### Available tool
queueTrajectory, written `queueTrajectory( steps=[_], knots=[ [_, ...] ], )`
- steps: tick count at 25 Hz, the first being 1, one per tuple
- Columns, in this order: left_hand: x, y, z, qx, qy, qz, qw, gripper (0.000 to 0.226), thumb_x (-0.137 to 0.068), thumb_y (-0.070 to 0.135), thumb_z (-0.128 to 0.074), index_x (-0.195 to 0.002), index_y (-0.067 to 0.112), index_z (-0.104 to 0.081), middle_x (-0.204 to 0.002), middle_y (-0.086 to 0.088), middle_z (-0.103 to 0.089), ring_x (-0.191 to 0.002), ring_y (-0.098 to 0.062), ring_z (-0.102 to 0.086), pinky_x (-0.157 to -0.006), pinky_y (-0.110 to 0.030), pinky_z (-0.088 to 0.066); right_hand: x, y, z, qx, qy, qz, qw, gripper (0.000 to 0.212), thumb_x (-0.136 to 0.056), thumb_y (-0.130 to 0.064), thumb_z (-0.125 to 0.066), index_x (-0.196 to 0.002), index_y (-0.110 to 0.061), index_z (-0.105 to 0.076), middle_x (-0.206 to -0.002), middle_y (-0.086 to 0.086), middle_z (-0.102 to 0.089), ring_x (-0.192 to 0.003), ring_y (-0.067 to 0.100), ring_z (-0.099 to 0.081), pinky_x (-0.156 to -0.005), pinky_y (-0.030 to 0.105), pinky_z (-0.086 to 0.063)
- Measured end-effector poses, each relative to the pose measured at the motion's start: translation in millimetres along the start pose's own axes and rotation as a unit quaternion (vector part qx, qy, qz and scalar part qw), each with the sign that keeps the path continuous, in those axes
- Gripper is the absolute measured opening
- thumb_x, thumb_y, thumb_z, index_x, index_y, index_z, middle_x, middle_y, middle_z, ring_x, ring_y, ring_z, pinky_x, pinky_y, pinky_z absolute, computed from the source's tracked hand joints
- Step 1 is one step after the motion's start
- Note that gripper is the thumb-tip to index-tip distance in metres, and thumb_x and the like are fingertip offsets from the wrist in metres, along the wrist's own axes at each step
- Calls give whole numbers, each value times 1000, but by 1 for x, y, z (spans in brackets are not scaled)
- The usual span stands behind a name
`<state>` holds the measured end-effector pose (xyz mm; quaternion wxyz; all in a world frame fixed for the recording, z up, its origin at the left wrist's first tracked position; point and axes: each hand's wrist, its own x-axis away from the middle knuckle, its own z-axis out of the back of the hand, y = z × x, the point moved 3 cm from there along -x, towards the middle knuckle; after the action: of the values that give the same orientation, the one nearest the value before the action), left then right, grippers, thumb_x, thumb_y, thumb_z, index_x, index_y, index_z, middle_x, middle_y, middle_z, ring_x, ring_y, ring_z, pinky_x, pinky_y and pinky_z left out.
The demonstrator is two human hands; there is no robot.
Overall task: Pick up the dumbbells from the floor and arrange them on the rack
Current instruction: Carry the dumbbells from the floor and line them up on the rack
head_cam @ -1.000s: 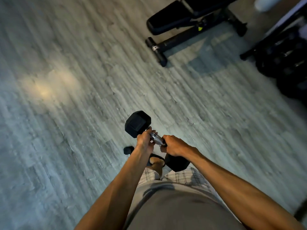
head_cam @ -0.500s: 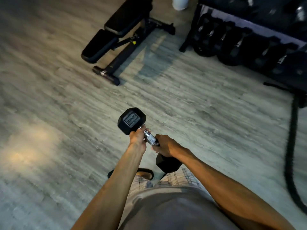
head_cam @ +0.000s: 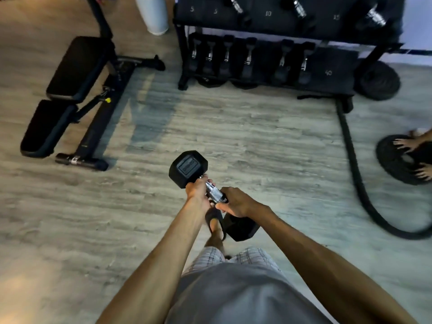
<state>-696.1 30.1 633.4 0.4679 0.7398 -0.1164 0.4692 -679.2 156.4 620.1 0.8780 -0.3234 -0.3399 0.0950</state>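
Above the grey wood-grain floor [head_cam: 257,136], clear of it and out in front of the body: a black hex dumbbell [head_cam: 188,168], gripped by both hands on its knurled chrome handle [head_cam: 214,194]. Left hand [head_cam: 197,190] wrapped round the handle just behind the far head, fingers curled tight on the metal. Right hand [head_cam: 236,202] closed round the near end of the handle, fingers curled under it, just above the near head. Tilted, with the far head higher and pointing toward the rack [head_cam: 182,54], and the near head low, beside a sandalled foot [head_cam: 216,222] in this view. Well apart from the rack, floor between. On the rack's lower shelf, a row of smaller dumbbells [head_cam: 247,57] side by side and a pad marked 40 at the right end; on the upper shelf, more of them, partly cut off. Left of the rack, a black bench [head_cam: 77,69] and a white cylinder [head_cam: 153,15]. Right of it, a weight plate [head_cam: 379,81] next to the rack's end and a thick black rope [head_cam: 350,146] trailing over the floor. At the right edge, another person's hands [head_cam: 404,146] on a second plate [head_cam: 390,164].
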Motion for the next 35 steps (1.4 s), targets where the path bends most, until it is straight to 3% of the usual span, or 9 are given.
queueTrajectory(
  steps=[5,10,14,18,22,26,30,35],
  knots=[
    [-51,34,-105,-56,-49,27,997,18,-94,-1,-54,-83,13,-55,-68,-7,-55,-55,-16,-53,-55,-29,-42,-51,36,85,-35,58,-47,997,21,-86,-24,-66,-100,-10,-58,-97,13,-69,-85,30,-68,-76,43,-54],
    [-89,69,-199,-104,-68,44,991,15,-92,-3,-53,-88,11,-57,-69,-7,-57,-59,-18,-54,-57,-29,-39,-91,59,164,-39,102,-80,991,24,-89,-24,-66,-103,-6,-59,-98,14,-72,-87,29,-69,-67,31,-45],
    [-118,86,-277,-121,-81,49,988,17,-91,-5,-53,-82,10,-56,-65,-8,-55,-55,-19,-52,-56,-30,-42,-128,92,222,-48,115,-97,987,25,-88,-24,-69,-103,-6,-59,-93,13,-72,-82,27,-70,-67,32,-49],
    [-154,97,-361,-148,-76,50,985,12,-88,-2,-59,-86,10,-58,-64,-7,-58,-41,-15,-54,-54,-29,-44,-171,136,290,-53,98,-104,988,17,-88,-22,-66,-92,-12,-53,-73,0,-61,-66,20,-59,-52,17,-38],
    [-185,112,-457,-149,-57,34,987,13,-89,-1,-59,-82,10,-58,-67,-7,-58,-49,-16,-55,-57,-29,-44,-214,185,371,-79,93,-97,988,21,-86,-28,-63,-94,-11,-53,-83,6,-62,-72,26,-59,-60,31,-43],
    [-199,128,-542,-144,-47,32,988,15,-89,0,-60,-79,11,-58,-62,-6,-60,-37,-10,-57,-57,-29,-43,-242,224,447,-82,80,-91,989,30,-85,-35,-61,-102,-12,-55,-94,9,-66,-83,29,-63,-73,40,-51],
    [-208,138,-612,-140,-43,33,989,12,-89,0,-59,-83,11,-59,-69,-8,-60,-52,-17,-58,-59,-30,-44,-265,257,507,-77,69,-95,990,32,-83,-34,-63,-104,-10,-57,-95,11,-68,-83,29,-66,-75,42,-54],
    [-232,148,-673,-130,-34,43,990,13,-87,0,-60,-79,10,-59,-62,-7,-61,-52,-19,-55,-61,-30,-44,-292,284,559,-86,66,-98,989,38,-80,-38,-61,-107,-11,-57,-97,10,-68,-85,29,-66,-77,42,-55]
  ],
)
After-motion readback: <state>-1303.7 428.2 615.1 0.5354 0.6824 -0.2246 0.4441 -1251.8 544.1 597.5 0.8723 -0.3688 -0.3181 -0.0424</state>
